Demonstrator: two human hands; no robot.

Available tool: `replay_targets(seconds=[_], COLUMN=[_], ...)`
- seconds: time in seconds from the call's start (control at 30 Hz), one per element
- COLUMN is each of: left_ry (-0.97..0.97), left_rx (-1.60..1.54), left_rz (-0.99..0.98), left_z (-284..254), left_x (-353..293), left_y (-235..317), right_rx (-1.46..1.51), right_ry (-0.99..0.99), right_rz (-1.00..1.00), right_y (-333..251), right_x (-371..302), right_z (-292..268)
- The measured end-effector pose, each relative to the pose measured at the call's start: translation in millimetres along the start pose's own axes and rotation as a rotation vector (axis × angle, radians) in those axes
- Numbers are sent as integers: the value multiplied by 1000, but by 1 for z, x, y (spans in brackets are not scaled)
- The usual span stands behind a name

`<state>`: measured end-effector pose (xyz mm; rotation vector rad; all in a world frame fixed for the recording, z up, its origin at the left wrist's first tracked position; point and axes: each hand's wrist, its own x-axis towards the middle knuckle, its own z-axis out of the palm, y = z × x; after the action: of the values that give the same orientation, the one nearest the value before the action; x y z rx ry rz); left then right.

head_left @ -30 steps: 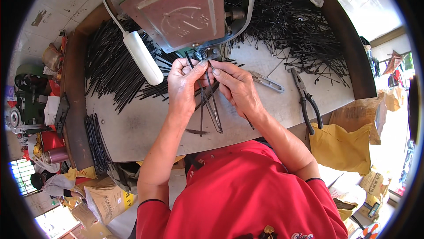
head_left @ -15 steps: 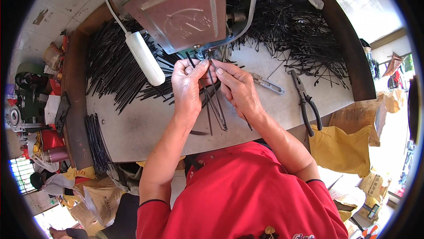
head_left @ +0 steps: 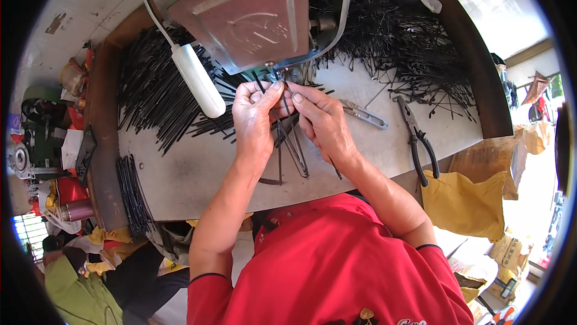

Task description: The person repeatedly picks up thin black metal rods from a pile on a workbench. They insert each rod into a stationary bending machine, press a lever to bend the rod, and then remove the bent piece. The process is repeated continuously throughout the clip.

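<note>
My left hand [head_left: 253, 122] is closed, thumb against fingers, on thin black rods [head_left: 293, 149] just below the head of a machine [head_left: 243, 21] with a reddish front panel. Beside it, my right hand [head_left: 327, 124] pinches the same group of rods near their upper ends. The rods hang down between my wrists toward the table's near edge. Their upper tips reach a small metal part [head_left: 276, 75] under the machine; my fingers partly cover the contact. A large heap of straight black rods [head_left: 157, 94] lies to the left of my hands.
A tangled pile of black rods [head_left: 415, 54] covers the back right of the metal table [head_left: 186, 178]. Pliers [head_left: 413, 136] and a slotted metal piece [head_left: 365, 115] lie right of my hands. A white lamp [head_left: 198, 82] hangs at left. Another person's green garment [head_left: 78, 289] shows lower left.
My hands stay nearly in place, the left shifting very slightly left. A thin dark strip below my left hand has swung a little left. A person in green has come into view at lower left.
</note>
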<state>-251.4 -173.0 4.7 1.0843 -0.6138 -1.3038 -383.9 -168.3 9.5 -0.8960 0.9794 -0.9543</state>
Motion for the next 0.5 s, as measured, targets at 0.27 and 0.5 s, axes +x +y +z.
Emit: replay_targets(seconds=[0.27, 0.5], left_ry=[25, -3], left_rx=[-80, -40], left_rz=[-36, -43], left_z=[4, -3], left_x=[0, 4], left_y=[-3, 0], right_rx=[6, -133], right_ry=[34, 27], right_rz=[-45, 37], right_y=[2, -16], right_x=[-1, -9], right_z=[6, 8])
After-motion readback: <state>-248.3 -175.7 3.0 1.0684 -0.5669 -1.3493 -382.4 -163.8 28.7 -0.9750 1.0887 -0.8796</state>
